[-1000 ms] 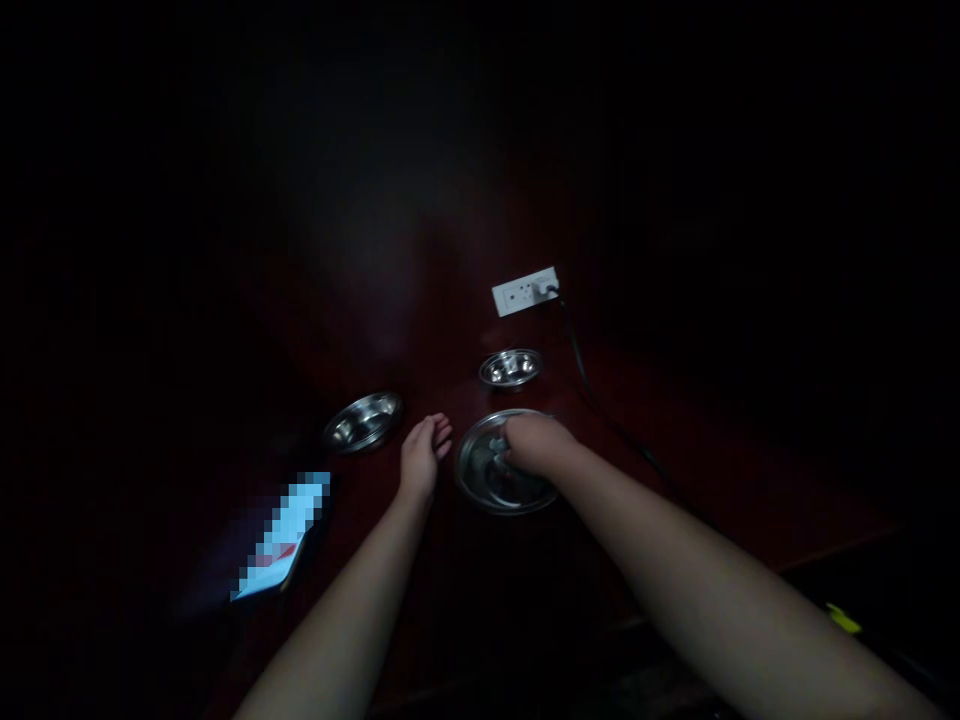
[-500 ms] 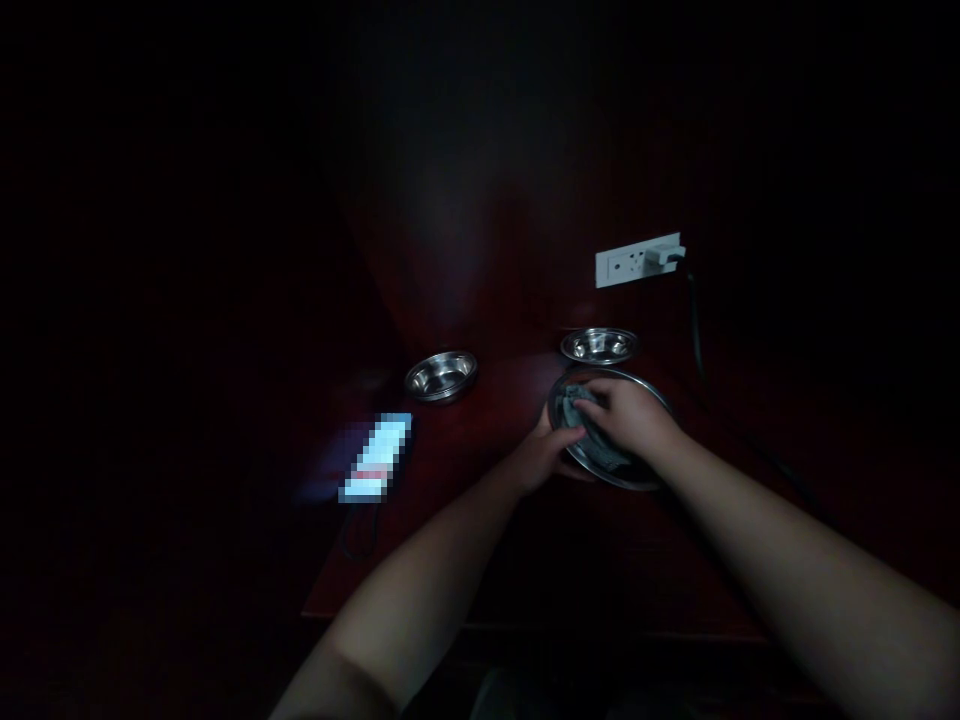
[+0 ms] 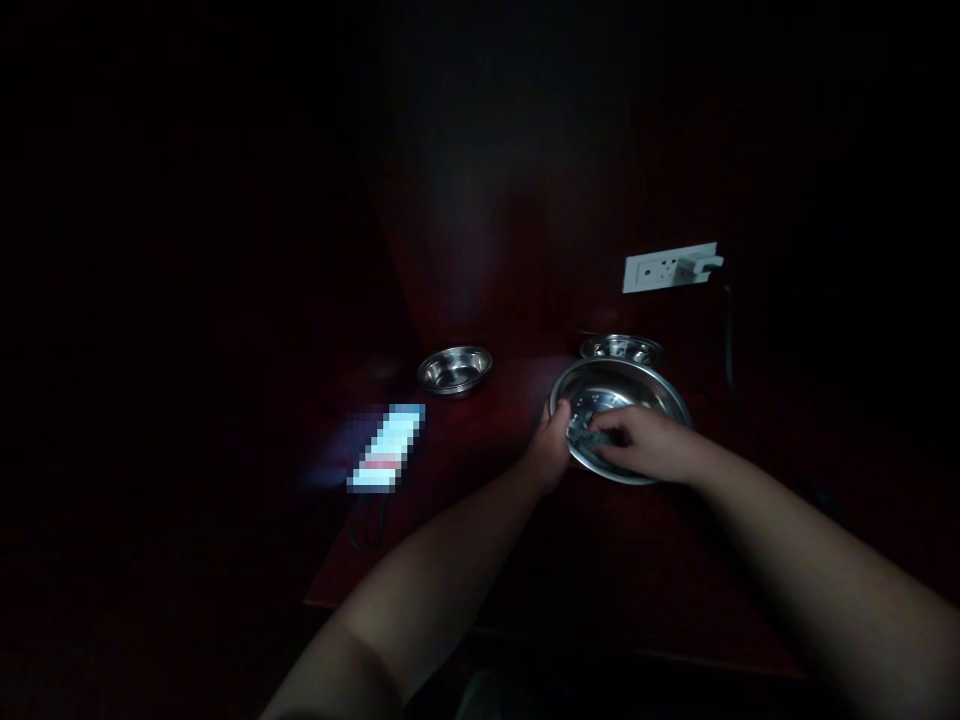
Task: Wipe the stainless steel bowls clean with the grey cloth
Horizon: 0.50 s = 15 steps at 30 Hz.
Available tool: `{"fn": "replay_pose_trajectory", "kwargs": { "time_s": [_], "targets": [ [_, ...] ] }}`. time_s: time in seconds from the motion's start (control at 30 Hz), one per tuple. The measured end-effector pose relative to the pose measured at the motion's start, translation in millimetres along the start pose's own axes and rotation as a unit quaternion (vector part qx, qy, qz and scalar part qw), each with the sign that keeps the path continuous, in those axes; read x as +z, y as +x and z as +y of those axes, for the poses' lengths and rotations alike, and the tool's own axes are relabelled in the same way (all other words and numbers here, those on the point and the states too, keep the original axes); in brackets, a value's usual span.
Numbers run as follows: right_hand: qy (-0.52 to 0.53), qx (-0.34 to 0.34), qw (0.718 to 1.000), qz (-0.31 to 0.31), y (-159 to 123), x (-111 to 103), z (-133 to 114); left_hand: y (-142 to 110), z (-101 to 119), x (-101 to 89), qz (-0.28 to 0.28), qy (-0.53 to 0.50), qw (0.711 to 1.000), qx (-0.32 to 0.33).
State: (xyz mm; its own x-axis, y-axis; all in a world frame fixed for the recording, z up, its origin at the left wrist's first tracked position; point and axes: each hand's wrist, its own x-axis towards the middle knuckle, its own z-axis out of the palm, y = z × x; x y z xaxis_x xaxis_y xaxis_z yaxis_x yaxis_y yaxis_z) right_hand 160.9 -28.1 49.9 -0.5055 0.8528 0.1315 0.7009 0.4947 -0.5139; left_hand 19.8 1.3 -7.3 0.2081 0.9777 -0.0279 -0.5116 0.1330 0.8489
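A large steel bowl (image 3: 637, 388) is tilted toward me on a dark red table. My left hand (image 3: 550, 452) grips its left rim, thumb over the edge. My right hand (image 3: 643, 444) presses a small grey cloth (image 3: 583, 430) against the inside of the bowl, fingers closed on it. Right behind the large bowl sits a smaller steel bowl (image 3: 621, 348), partly hidden by it. A second small steel bowl (image 3: 454, 369) stands to the left, apart from both hands.
A lit phone screen (image 3: 387, 446) lies on the table left of my left arm. A white wall socket (image 3: 669, 268) with a plug and a dark cable (image 3: 727, 340) is at the back right. The table's front edge (image 3: 525, 630) runs under my forearms. The room is very dark.
My left hand moved from the table to the large bowl's rim and holds it. The bowl is tilted up more. My right hand slid lower inside it with the cloth.
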Motion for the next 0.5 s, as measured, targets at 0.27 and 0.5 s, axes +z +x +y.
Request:
{"fn": "replay_pose_trajectory", "kwargs": {
  "time_s": [0.27,0.5],
  "targets": [
    [-0.201,0.155,0.965,0.068,-0.8,-1.1,7.1,2.1,1.2,5.4,0.012,0.012,1.0,-0.014],
    [-0.256,0.152,0.937,0.183,5.6,0.3,2.0,0.3,4.7,6.5,0.039,0.025,0.998,-0.052]
  ]
}}
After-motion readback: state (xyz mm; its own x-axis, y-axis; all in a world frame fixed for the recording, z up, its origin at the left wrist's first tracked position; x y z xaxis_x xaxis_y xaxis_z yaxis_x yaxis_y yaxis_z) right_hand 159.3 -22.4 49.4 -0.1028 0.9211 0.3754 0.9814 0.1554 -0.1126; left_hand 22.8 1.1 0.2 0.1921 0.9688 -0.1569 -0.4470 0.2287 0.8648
